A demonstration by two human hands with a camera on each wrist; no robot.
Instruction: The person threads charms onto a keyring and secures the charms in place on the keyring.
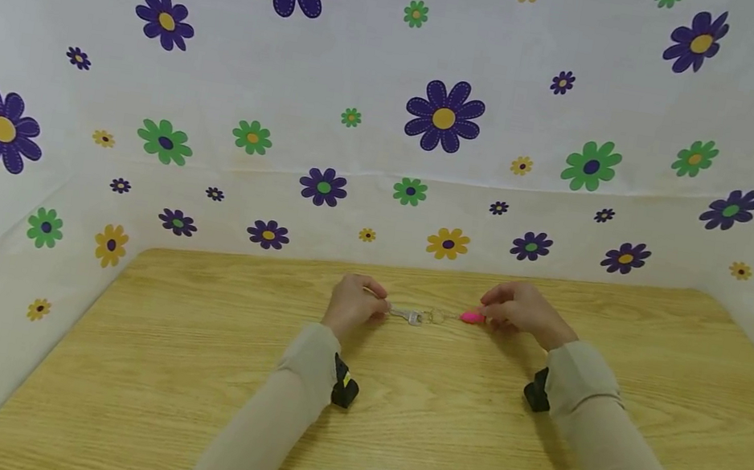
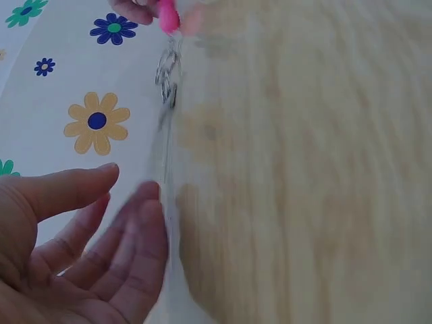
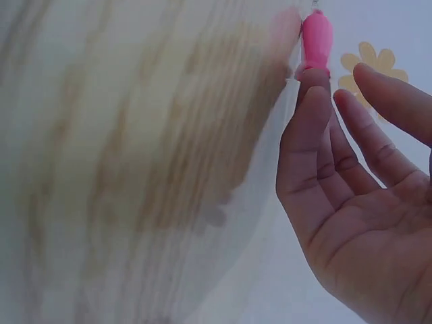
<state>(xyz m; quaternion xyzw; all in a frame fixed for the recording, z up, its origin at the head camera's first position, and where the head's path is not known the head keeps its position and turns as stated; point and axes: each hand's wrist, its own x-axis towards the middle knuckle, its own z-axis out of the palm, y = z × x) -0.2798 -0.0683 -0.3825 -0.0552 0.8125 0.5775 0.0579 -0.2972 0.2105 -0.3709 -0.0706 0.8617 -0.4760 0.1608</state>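
Note:
A keychain lies stretched out sideways on the table between the two hands: a silver key (image 1: 405, 315) on the left, thin metal rings (image 1: 435, 317) in the middle, a bright pink bulb-shaped fob (image 1: 473, 317) on the right. My left hand (image 1: 355, 302) is at the key's left end, its fingertips right beside it. In the left wrist view its thumb stands apart from the loosely bent fingers (image 2: 145, 236). At the fob's wide end is my right hand (image 1: 519, 309). The right wrist view has a fingertip against the fob (image 3: 317, 39), the thumb held away.
The wood-grain table (image 1: 181, 368) has a glossy surface that reflects the hands. A white cloth (image 1: 376, 48) printed with purple, green and yellow flowers rises behind the table and along both sides. Each wrist carries a small black camera (image 1: 344, 387).

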